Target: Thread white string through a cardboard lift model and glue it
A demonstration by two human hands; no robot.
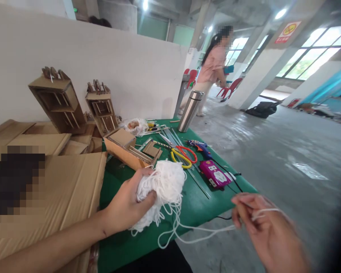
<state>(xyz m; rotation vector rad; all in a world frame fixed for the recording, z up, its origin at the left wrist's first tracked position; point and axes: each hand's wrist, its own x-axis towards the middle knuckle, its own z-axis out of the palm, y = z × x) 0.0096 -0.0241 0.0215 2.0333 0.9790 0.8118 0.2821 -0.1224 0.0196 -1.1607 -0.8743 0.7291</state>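
My left hand (133, 201) grips a loose bundle of white cord (167, 182) above the green table (125, 239). Strands hang from the bundle and run in slack loops to the right. Out past the table edge, my right hand (267, 223) pinches the cord between thumb and fingers, and a strand passes over the hand. Just behind the bundle lie scissors (184, 155) with red and yellow handles. An open cardboard box (125, 148) stands close to my left hand.
A purple power socket (214, 174), a blue glue gun (200, 148) and a steel flask (191, 112) stand toward the right edge. Cardboard sheets (68, 189) cover the left side, with two cardboard models (59, 98) behind. A person (213, 68) is beyond the table.
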